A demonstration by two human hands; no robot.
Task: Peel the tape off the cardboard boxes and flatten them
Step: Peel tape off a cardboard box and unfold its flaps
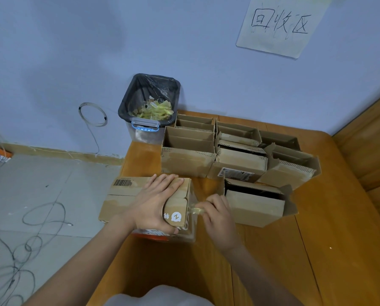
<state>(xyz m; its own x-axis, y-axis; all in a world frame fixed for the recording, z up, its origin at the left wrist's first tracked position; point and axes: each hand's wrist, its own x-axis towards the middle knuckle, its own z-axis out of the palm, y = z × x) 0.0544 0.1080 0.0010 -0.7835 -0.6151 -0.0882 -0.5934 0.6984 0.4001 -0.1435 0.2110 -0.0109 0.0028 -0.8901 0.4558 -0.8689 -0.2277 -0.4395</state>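
A wooden bench (273, 250) fills the lower right, set into the corner of a pale blue wall (74, 51) that carries a paper sign (279, 25) with handwritten characters. Grey floor tiles (52, 195) lie to the left, with thin cables (19, 250) looping over them. Along the back of the bench stands a cluster of open cardboard boxes (235, 149), flaps up, touching one another; one more open box (255, 202) sits nearer, just right of the hands. Beyond the bench's far left corner is a bin (149, 100) lined with a black bag and holding crumpled yellowish tape. At the bench's left edge sits the closed box (127, 195) being worked on, barcode label on top. The left hand (156, 204) lies across its top, fingers spread over the far edge and thumb wrapped under the near corner, gripping it. The right hand (215, 215), just beside the box's right end, pinches a strip of clear tape (195, 210) stretched from that end.
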